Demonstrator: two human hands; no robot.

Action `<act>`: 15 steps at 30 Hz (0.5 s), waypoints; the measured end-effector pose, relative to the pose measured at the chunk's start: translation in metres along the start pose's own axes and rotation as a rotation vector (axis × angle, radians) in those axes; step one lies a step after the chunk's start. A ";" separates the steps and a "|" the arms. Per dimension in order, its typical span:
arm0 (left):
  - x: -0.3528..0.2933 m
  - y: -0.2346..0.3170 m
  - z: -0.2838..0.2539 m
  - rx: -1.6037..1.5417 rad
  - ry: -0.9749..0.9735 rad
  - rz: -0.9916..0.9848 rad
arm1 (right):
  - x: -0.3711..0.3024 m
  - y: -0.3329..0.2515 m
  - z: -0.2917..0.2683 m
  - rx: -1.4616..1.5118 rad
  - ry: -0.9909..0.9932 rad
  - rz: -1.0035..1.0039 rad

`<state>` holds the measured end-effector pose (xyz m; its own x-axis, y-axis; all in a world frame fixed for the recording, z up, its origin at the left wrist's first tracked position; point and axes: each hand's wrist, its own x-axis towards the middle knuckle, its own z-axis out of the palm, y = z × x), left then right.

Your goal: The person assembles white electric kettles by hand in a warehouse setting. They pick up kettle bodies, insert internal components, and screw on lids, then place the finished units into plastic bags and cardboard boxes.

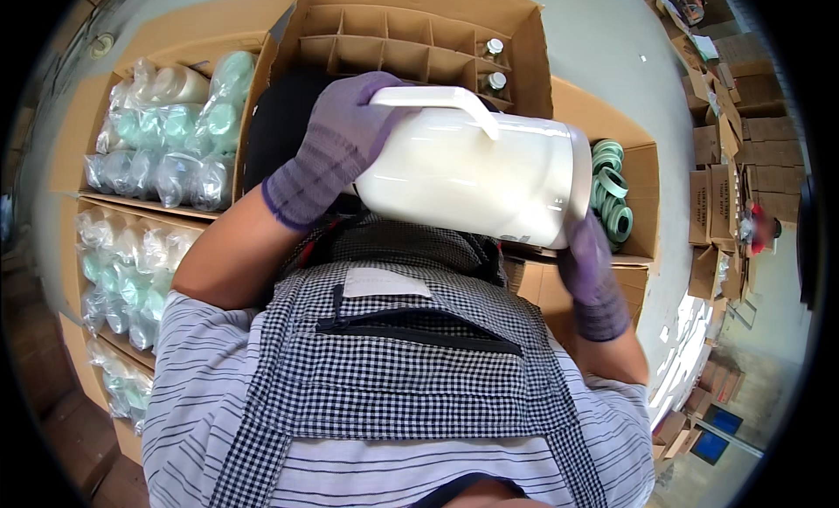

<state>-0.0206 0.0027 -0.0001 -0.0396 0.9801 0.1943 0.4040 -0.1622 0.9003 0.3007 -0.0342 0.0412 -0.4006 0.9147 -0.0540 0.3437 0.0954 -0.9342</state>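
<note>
A large, glossy white jug [476,176] lies on its side across my lap, with its handle [437,97] uppermost. My left hand [354,115], in a purple-grey knit glove, is closed around the jug's left end beside the handle. At the other end, my right hand [587,259] in a matching glove presses against the lower edge of the wide white rim [578,189]. Its fingers are slightly blurred and partly behind the jug. What the left end looks like is covered by my left hand.
Ahead stands a divided carton [411,27] with two small glass bottles [494,80]. A box at right holds pale green rings [612,189]. Cartons of bagged white and green jugs [170,115] are stacked at left. More brown boxes [773,141] line the far right.
</note>
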 end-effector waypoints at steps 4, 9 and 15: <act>0.024 -0.025 -0.011 0.308 -0.207 0.620 | 0.019 -0.029 -0.029 -0.472 -0.113 -0.497; 0.003 -0.002 0.002 0.212 -0.059 0.319 | 0.002 0.022 -0.001 0.204 -0.034 -0.016; -0.023 -0.029 0.010 -0.086 -0.169 -0.078 | -0.023 0.023 0.030 0.334 -0.033 0.115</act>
<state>-0.0221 -0.0144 -0.0344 0.0886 0.9942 0.0608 0.3260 -0.0867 0.9414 0.2924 -0.0652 0.0099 -0.4042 0.8984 -0.1716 0.0935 -0.1461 -0.9848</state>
